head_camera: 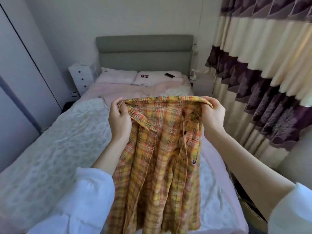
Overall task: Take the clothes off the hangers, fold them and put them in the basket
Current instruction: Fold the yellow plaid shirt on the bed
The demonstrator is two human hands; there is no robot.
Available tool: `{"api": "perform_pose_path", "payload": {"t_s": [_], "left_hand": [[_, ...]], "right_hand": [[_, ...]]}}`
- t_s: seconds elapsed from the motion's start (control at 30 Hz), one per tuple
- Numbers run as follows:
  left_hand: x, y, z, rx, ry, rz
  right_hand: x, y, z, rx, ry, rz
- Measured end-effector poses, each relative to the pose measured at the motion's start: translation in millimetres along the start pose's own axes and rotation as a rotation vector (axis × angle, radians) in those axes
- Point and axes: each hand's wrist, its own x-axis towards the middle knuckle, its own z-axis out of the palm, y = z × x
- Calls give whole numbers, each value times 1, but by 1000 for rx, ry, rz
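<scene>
Bedroom setting: a bed (50, 149) with a pale textured cover fills the lower view, backed by a grey headboard (144, 53). Two pink pillows (118, 76) lie at its head, and a dark phone (169, 75) rests on the right-hand pillow. A white drawer unit (81, 78) stands left of the bed; striped purple-and-cream curtains (263, 70) hang at right. The plaid shirt (160, 157), yellow and orange, is held up above the bed, unbuttoned, hanging downward. The left hand (119, 119) grips the shoulder edge at one end, fingers curled over the fabric. The right hand (213, 114) pinches the opposite end. Both white sleeves (84, 191) are pushed back.
</scene>
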Motion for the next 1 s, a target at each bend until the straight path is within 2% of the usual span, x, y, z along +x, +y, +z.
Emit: {"api": "perform_pose_path", "payload": {"t_s": [0.27,0.5,0.6,0.7,0.77,0.87,1.0], "left_hand": [[138,-38,60,107,13,53],[263,-116,139,127,-72,3],[315,-166,176,187,-228,-121],[337,-215,205,150,-484,-339],[335,-249,217,129,-575,-480],[306,-299,222,213,-721,-574],[251,-363,224,329,-839,-718]], "right_hand": [[129,32,102,-62,33,24],[232,88,182,-123,69,19],[272,121,217,-188,-2,75],[291,158,237,-243,-256,172],[295,194,243,-214,-354,327],[286,260,233,-284,-313,520],[261,337,194,-577,-224,621]]}}
